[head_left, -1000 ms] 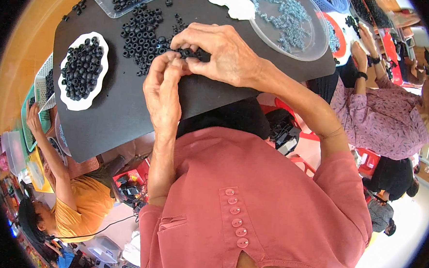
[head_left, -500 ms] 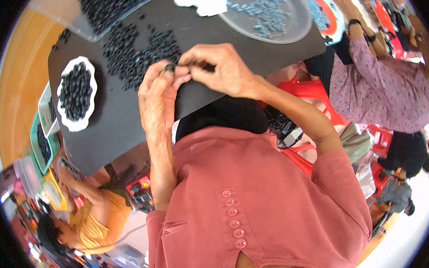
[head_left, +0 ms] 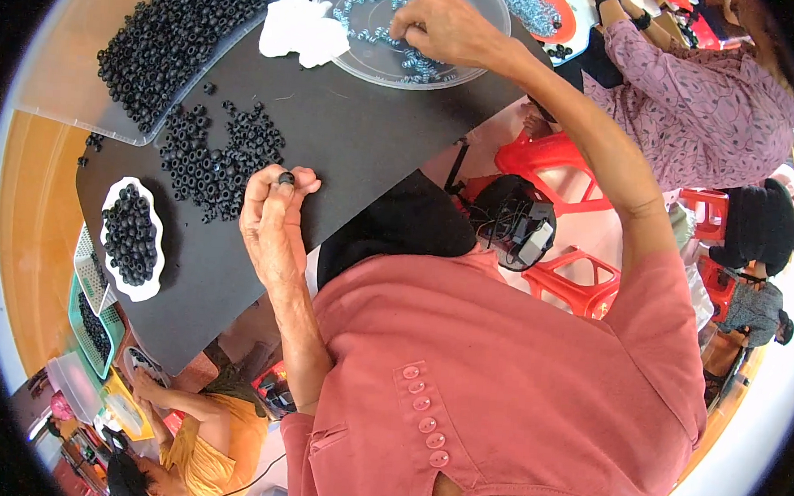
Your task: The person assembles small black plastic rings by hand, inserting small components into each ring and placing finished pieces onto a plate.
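Note:
A small black round part (head_left: 286, 178) is pinched in the fingers of my left hand (head_left: 274, 219), above the dark tabletop. My right hand (head_left: 451, 31) reaches into a clear round plastic bowl (head_left: 353, 64). Its fingertips are drawn together among small silvery coil springs (head_left: 422, 67); what lies between them is too small to make out. Beside my left hand spreads a loose pile of black ring-shaped parts (head_left: 227, 154). Left of that pile, a white scalloped dish (head_left: 154, 280) holds more of the black parts.
A large clear tub (head_left: 55, 95) of black parts stands at the far left; a crumpled white cloth (head_left: 302, 29) lies near the bowl. Red stools (head_left: 575, 284) stand right of the table. One person in yellow (head_left: 225, 437) and another in patterned purple (head_left: 691, 111) sit close by.
My right hand has left my left hand and moved up and right into the bowl of springs. The black part stays in my left hand. The view has shifted a little.

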The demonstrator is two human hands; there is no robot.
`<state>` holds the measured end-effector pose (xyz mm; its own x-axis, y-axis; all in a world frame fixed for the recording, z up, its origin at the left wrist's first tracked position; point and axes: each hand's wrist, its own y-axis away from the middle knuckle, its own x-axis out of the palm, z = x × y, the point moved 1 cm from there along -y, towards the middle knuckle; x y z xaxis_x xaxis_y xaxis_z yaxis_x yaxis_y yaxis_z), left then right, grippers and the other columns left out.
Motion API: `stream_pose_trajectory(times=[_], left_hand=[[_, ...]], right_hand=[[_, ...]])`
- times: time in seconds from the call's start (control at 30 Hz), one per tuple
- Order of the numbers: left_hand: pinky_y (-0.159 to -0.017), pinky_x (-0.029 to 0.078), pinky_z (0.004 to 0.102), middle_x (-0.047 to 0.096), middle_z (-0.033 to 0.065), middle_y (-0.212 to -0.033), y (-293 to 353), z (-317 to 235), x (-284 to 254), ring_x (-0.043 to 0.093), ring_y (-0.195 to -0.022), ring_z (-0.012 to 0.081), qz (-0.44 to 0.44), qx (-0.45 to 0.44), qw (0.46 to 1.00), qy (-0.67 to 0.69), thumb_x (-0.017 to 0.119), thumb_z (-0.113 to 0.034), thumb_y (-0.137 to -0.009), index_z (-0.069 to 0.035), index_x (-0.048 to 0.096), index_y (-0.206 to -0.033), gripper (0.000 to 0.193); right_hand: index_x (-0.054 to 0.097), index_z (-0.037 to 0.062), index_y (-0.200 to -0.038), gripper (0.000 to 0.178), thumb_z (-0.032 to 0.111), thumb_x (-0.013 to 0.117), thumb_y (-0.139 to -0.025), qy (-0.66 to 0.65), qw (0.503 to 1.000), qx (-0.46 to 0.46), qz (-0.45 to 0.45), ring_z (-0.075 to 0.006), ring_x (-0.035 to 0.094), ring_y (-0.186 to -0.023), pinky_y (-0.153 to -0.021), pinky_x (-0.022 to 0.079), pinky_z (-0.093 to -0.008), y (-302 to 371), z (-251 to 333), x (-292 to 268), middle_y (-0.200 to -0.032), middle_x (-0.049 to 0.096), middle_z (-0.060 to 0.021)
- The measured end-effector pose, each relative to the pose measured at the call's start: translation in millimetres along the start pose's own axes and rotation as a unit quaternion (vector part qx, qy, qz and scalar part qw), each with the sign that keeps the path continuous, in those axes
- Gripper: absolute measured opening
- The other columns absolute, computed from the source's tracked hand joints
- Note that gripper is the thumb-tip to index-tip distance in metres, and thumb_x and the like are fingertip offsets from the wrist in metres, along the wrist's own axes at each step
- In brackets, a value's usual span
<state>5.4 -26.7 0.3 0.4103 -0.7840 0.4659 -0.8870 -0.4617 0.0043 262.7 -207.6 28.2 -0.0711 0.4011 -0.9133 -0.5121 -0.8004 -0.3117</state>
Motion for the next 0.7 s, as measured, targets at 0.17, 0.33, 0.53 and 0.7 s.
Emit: stream_pose_trajectory(times=[0.17, 0.33, 0.53, 0.7], left_hand=[[-0.084, 0.049, 0.0375, 0.062, 0.0137, -0.090, 3, 2, 0, 0.061, -0.083, 0.0201, 0.006, 0.013, 1.000, -0.021, 0.054, -0.002, -0.087, 0.001, 0.056, -0.100, 0.013], [-0.083, 0.049, 0.0371, 0.061, 0.0111, -0.086, 6, 1, 1, 0.060, -0.085, 0.0197, 0.003, 0.018, 0.999, -0.034, 0.053, -0.001, -0.087, 0.001, 0.056, -0.100, 0.014], [-0.083, 0.050, 0.0376, 0.059, 0.0092, -0.084, 7, 2, 1, 0.060, -0.088, 0.0201, 0.013, 0.020, 0.999, -0.032, 0.052, 0.001, -0.086, 0.002, 0.056, -0.099, 0.013], [-0.083, 0.049, 0.0371, 0.058, 0.0090, -0.085, 7, 3, 0, 0.060, -0.088, 0.0207, 0.014, 0.024, 0.999, -0.028, 0.051, 0.002, -0.086, 0.002, 0.056, -0.099, 0.014]], right_hand=[[0.067, 0.0033, -0.087, 0.017, 0.010, 0.057, -0.074, -0.131, 0.974, 0.025, -0.181, -0.0267, 0.062, -0.065, -0.064, 0.049, -0.0362, -11, -8, -8, -0.073, 0.064, -0.0144], [0.065, -0.0008, -0.084, 0.018, 0.011, 0.054, -0.076, -0.090, 0.978, 0.034, -0.187, -0.0271, 0.061, -0.061, -0.060, 0.048, -0.0338, -1, 15, -32, -0.068, 0.062, -0.0182], [0.065, -0.0008, -0.085, 0.019, 0.011, 0.055, -0.075, -0.126, 0.984, 0.019, -0.124, -0.0333, 0.063, -0.067, -0.064, 0.050, -0.0376, -3, 9, -28, -0.073, 0.063, -0.0208], [0.069, 0.0068, -0.086, 0.019, 0.010, 0.059, -0.070, -0.043, 0.999, -0.020, -0.017, -0.0289, 0.064, -0.072, -0.067, 0.050, -0.0392, 0, -5, -14, -0.076, 0.066, -0.0128]])
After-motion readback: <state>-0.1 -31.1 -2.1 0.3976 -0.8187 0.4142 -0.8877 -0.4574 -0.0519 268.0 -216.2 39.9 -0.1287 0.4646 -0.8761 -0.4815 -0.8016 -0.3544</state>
